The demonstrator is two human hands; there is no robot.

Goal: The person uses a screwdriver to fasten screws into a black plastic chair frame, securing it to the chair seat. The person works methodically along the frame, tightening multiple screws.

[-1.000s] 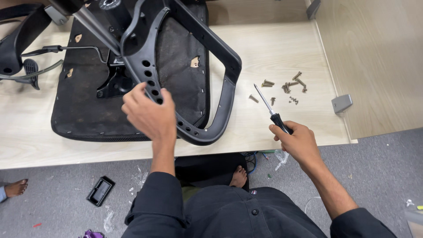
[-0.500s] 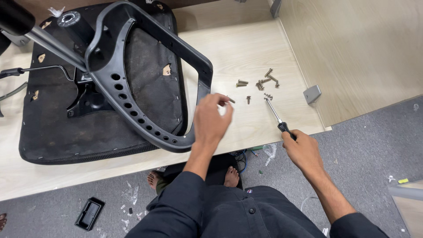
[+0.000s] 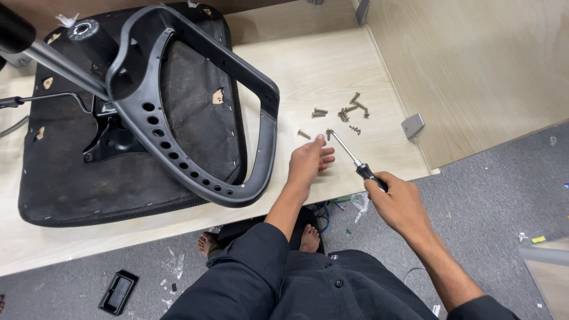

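Pale wooden desk [image 3: 332, 65] carries an upturned black chair seat [image 3: 77, 172] with a black perforated armrest frame [image 3: 195, 118] standing over it; no labels legible. Loose brass screws [image 3: 347, 111] lie scattered near the desk's right edge, one single screw [image 3: 303, 134] apart to their left. Left hand [image 3: 308, 163] is extended flat over the desk, fingers loose, grip released, just beside that single screw. Right hand [image 3: 394, 198] is clenched around the black handle of a screwdriver [image 3: 355, 161], shaft angled up-left, tip near the screws.
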